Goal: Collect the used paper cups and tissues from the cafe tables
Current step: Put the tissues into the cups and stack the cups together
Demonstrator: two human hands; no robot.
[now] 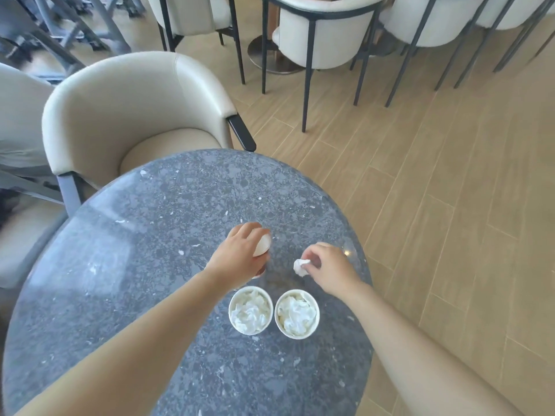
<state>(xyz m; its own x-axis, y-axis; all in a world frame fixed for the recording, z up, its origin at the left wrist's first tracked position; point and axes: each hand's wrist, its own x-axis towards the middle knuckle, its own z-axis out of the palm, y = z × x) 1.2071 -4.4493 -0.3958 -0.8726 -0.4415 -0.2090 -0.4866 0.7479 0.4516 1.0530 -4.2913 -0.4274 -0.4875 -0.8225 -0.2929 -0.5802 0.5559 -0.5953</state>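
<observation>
Grey speckled stone table (144, 265) has a tissue-stuffed paper cup (250, 310) & a second stuffed cup (296, 313) just right of it, near side; just farther, L hand (240, 253) grips a third paper cup (263, 246), R hand (327, 265) pinches a crumpled tissue (301, 267); cream armchair (135, 106) far left.

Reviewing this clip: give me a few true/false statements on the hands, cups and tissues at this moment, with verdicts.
1. The left hand grips a paper cup. True.
2. The right hand holds nothing. False: its fingers pinch a crumpled tissue.
3. The near-left cup and the near-right cup both have crumpled tissue inside. True.
4. Those two cups are stacked one in the other. False: they stand side by side on the table.
5. The tabletop is pale wood. False: it is dark speckled stone; the floor is pale wood.
</observation>
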